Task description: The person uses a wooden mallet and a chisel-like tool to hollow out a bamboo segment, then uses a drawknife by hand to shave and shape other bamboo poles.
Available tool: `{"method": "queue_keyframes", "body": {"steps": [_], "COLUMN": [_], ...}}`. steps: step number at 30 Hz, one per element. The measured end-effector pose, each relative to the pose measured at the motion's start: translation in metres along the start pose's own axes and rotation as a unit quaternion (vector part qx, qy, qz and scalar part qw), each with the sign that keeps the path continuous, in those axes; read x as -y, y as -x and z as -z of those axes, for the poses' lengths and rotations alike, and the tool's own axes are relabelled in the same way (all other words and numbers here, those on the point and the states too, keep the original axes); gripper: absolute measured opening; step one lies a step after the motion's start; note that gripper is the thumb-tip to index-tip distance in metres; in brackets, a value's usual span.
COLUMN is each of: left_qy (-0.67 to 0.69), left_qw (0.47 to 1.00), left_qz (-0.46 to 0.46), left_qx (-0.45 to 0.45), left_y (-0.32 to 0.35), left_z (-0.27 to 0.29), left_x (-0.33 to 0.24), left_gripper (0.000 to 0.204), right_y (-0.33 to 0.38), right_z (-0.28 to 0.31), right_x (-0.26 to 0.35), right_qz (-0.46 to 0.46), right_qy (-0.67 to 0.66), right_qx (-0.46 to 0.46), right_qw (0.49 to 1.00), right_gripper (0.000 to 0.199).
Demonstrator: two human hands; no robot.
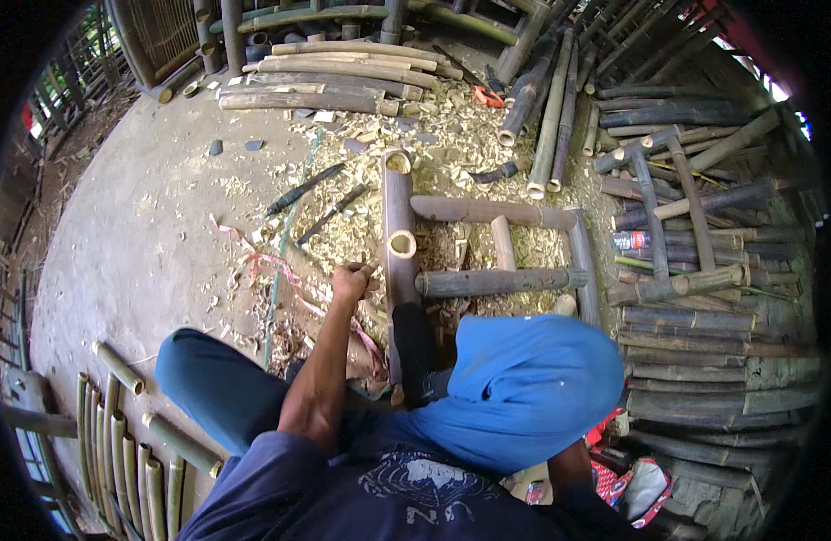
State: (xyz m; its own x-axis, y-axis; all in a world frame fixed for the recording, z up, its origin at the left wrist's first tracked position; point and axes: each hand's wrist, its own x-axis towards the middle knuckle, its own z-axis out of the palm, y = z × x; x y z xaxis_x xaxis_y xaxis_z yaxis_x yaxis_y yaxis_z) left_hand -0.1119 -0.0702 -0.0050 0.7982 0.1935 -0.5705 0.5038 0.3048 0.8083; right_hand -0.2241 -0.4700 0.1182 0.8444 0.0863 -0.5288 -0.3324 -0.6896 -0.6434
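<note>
A brown-grey, ladder-like bamboo frame [503,242] is lying around the middle of the pale concrete floor [154,207], among cream wood shavings [537,242]. The left hand [352,281] is reaching just beside its thick left post, fingers curling inward; I cannot tell whether they are gripping anything. The blue-clothed knee [533,370] is hiding the right hand, so its fingers cannot be told. Two slim dark tools [305,189] are lying left of the frame. Dark bamboo poles [690,397] are lining the floor's right edge; pale split bamboo lengths [343,65] are lying toward its far edge.
</note>
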Motion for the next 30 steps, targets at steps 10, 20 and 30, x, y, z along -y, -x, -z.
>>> {"method": "queue_keyframes", "body": {"steps": [10,20,30], "left_qy": [-0.032,-0.147,-0.139], "left_qw": [0.992,0.987,0.990], "left_qz": [-0.092,0.058,-0.028], "left_qx": [0.074,0.033,-0.001], "left_y": [0.019,0.038,0.012], "left_z": [0.021,0.021,-0.022], "left_x": [-0.010,-0.015,-0.048], "left_gripper": [0.034,0.034,0.026], "right_y": [-0.327,-0.491,-0.437], "right_z": [0.155,0.173,0.178], "right_x": [0.114,0.076,0.125], "right_qz": [0.117,0.143,0.135], "right_qy": [0.459,0.648,0.501], "right_qx": [-0.211,-0.181,-0.057], "right_qw": [0.855,0.726,0.853], "right_gripper": [0.035,0.038,0.068]}}
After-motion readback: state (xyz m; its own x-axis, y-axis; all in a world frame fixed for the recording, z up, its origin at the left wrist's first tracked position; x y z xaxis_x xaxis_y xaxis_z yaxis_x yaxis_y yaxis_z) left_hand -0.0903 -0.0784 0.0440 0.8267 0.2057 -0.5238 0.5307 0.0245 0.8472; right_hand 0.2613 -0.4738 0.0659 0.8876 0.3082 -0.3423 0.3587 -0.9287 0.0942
